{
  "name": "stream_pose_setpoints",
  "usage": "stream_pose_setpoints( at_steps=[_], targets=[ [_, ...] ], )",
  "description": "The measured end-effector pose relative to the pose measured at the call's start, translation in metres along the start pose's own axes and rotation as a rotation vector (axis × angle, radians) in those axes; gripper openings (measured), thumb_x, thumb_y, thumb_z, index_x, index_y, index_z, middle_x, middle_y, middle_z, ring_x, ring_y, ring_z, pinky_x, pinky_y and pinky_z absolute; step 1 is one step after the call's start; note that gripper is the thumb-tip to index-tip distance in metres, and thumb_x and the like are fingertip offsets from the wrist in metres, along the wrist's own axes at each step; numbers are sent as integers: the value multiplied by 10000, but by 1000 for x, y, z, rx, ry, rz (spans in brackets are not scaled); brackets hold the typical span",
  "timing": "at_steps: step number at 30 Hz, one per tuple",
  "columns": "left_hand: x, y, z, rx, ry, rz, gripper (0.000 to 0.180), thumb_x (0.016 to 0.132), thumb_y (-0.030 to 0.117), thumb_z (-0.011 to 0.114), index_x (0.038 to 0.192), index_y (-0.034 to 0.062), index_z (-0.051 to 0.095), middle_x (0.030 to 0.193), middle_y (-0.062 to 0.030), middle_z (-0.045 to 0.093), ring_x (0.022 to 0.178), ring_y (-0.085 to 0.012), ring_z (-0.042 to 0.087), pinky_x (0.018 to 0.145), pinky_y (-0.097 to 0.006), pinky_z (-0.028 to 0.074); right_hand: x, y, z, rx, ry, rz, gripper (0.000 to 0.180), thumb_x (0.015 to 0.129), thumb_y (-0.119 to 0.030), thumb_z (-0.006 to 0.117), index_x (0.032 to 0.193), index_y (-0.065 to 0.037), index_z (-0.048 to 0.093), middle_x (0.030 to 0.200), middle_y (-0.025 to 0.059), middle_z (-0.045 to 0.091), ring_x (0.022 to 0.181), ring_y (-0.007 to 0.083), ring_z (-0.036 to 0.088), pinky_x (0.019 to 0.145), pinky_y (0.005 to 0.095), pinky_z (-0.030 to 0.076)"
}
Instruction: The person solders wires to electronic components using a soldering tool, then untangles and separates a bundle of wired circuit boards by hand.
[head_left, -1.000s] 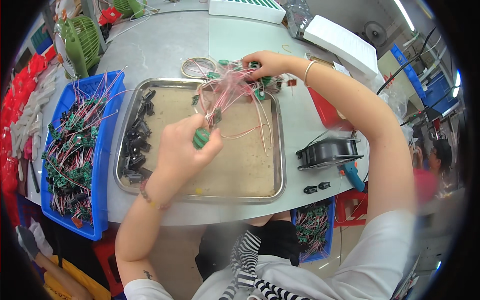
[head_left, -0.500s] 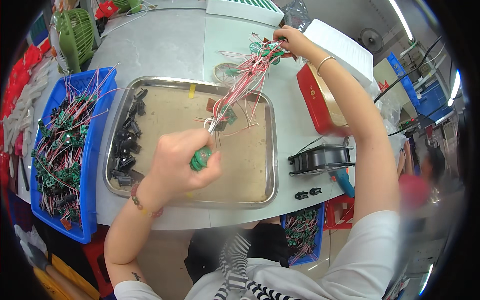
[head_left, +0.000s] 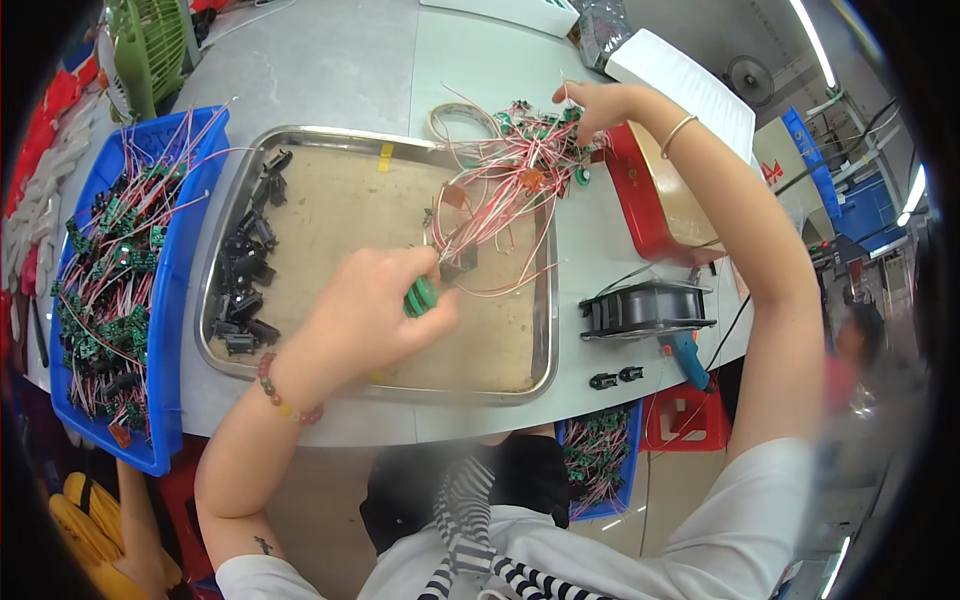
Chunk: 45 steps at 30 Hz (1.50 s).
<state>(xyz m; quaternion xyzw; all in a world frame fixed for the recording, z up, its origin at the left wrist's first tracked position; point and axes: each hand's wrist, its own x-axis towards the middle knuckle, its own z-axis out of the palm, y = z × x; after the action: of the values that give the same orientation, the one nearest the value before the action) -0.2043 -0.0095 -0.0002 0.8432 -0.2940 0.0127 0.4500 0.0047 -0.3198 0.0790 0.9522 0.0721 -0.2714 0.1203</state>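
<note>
My left hand is closed over the near side of a metal tray, gripping small round green circuit boards. From it a bundle of red and white wires runs out to the far right, fanning across the tray's rim. Small green boards lie among the wires' far ends. Beside those ends is my right hand, its fingers apart and nothing held that I can see. Several black plastic parts line the left side of the tray.
On the left stands a blue bin heaped with wired boards. A red tin, a black fan, a roll of tape and two small black parts are to the right. Another blue bin sits below the table edge.
My right hand has let go of the wire bundle's far end and its fingers have spread. The bundle has dropped lower and spread out. My left hand has shifted slightly right, still gripping.
</note>
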Motion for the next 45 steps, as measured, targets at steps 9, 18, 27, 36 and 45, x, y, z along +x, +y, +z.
stream_pose_setpoints(
  at_steps=[9, 18, 27, 36, 45],
  targets=[
    [-1, 1, 0, 23, -52, 23, 272, 782, 251, 667, 743, 11, 546, 646, -166, 578, 600, -361, 591, 560, -423, 463, -63, -59, 27, -196, 256, -657, 219, 769, -130, 714, 981, -92, 676, 1018, 79, 653, 1019, 261, 600, 873, 382, 483],
    [1, -3, 4, 47, 43, 22, 274, 776, 252, 673, 746, 4, 559, 647, -165, 583, 596, -354, 590, 565, -418, 468, -64, -45, 17, 484, 66, -320, 299, 942, -364, 610, 917, -70, 663, 764, -40, 639, 651, 27, 547, 526, 234, 443],
    [1, -6, 5, 53, 20, 7, 276, 773, 253, 680, 741, 7, 558, 647, -167, 584, 594, -356, 591, 554, -416, 465, -52, -64, 28, 738, 184, -321, 337, 962, -351, 523, 842, -63, 651, 676, -14, 557, 657, 70, 513, 635, 244, 392],
    [1, -5, 5, 78, 110, 42, 256, 763, 227, 690, 728, 18, 546, 636, -155, 573, 563, -342, 573, 531, -403, 454, -41, -43, 12, 757, 547, -109, 550, 772, -300, 689, 1249, -81, 527, 1136, 100, 540, 1046, 211, 515, 881, 321, 436],
    [1, -2, 0, 43, 272, 24, 235, 763, 195, 682, 724, 21, 529, 614, -148, 536, 536, -329, 537, 499, -386, 412, -44, -45, 50, 154, 347, -408, 285, 796, -123, 700, 1064, -41, 651, 879, 106, 663, 833, 212, 617, 772, 319, 495]
  ],
)
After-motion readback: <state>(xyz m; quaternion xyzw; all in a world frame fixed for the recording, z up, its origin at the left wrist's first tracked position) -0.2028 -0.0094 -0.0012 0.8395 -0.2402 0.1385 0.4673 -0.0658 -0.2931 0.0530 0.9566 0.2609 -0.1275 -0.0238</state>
